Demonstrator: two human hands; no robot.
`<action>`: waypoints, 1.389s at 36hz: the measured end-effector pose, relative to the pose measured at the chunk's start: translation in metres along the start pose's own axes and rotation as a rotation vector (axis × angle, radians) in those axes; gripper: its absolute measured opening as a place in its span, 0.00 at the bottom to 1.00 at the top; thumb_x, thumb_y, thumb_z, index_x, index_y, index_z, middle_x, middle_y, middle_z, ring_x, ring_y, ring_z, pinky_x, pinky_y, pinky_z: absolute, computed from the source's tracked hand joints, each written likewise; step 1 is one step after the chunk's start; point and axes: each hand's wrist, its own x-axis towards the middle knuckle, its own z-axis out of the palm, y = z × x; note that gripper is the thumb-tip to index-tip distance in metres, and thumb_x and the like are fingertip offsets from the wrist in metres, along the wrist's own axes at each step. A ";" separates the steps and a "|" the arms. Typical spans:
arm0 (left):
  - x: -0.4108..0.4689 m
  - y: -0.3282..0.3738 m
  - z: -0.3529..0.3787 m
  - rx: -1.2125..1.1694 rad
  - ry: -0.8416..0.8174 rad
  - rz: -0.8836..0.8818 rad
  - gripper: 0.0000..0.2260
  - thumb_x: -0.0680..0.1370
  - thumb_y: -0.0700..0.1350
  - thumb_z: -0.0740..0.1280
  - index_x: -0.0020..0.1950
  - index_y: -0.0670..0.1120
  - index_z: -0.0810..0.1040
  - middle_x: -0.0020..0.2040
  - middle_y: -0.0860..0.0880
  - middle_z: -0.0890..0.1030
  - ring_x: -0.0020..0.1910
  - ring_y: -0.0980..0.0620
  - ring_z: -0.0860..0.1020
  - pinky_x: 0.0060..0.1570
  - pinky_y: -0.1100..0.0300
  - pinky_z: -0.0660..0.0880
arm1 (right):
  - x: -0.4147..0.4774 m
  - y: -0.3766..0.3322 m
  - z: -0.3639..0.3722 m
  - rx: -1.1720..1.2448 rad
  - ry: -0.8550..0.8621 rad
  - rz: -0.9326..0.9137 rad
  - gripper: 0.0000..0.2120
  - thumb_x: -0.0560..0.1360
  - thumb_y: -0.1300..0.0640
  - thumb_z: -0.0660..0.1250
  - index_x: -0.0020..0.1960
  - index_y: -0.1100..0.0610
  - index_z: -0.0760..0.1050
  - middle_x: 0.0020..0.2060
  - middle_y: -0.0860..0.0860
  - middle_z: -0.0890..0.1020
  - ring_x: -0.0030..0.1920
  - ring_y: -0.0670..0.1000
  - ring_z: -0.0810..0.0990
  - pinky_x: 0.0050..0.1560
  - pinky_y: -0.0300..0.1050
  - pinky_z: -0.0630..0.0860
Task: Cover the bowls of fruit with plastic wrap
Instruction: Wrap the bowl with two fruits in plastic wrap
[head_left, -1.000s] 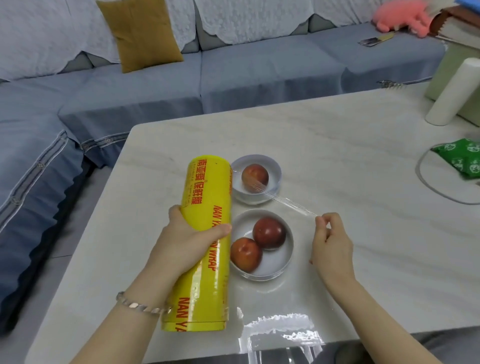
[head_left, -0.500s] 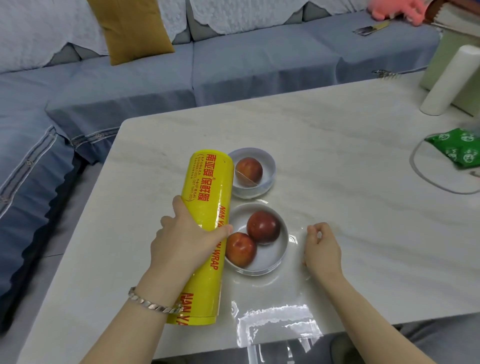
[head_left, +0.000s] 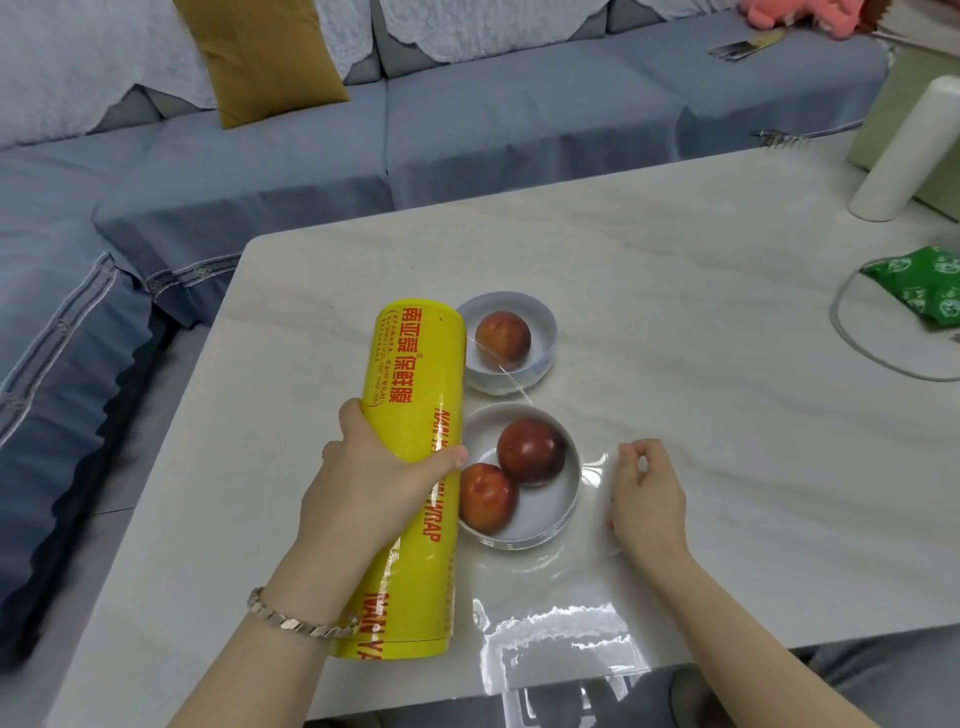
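Two white bowls sit on the marble table (head_left: 675, 291). The far bowl (head_left: 543, 322) holds one red fruit. The near bowl (head_left: 566, 512) holds two red fruits. My left hand (head_left: 363, 483) grips a big yellow roll of plastic wrap (head_left: 415, 395) lying just left of the bowls. A clear sheet of wrap (head_left: 550, 582) stretches from the roll over the near bowl and down to the table. My right hand (head_left: 647, 499) pinches the sheet's free edge against the table just right of the near bowl.
A white cylinder (head_left: 904, 150) stands at the table's far right, beside a pale green box (head_left: 883, 119). A green packet (head_left: 930, 291) lies inside a grey cable loop at the right edge. A blue sofa with a mustard cushion (head_left: 260, 57) runs behind and left of the table.
My right hand has lowered the stretched sheet from above the bowls down to the table beside the near bowl. The roll stays in my left hand.
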 end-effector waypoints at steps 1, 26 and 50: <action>0.000 0.001 -0.001 -0.005 0.001 0.004 0.42 0.63 0.65 0.72 0.68 0.53 0.55 0.61 0.46 0.73 0.54 0.42 0.76 0.51 0.46 0.76 | 0.000 -0.003 -0.002 0.014 0.013 -0.011 0.08 0.80 0.55 0.53 0.45 0.59 0.67 0.29 0.55 0.70 0.26 0.55 0.71 0.18 0.31 0.65; 0.011 -0.028 0.012 0.004 0.015 -0.069 0.41 0.65 0.65 0.71 0.68 0.51 0.55 0.61 0.44 0.73 0.54 0.42 0.76 0.49 0.49 0.74 | 0.006 0.011 0.021 -0.116 -0.127 0.077 0.18 0.77 0.47 0.60 0.33 0.57 0.66 0.27 0.52 0.74 0.31 0.54 0.73 0.37 0.45 0.67; 0.018 -0.049 0.030 -0.070 -0.070 -0.122 0.44 0.64 0.74 0.59 0.72 0.52 0.54 0.62 0.43 0.74 0.56 0.40 0.77 0.55 0.43 0.75 | -0.003 -0.012 0.018 -0.270 -0.268 -0.247 0.13 0.80 0.54 0.54 0.37 0.49 0.70 0.34 0.48 0.77 0.40 0.52 0.73 0.34 0.37 0.64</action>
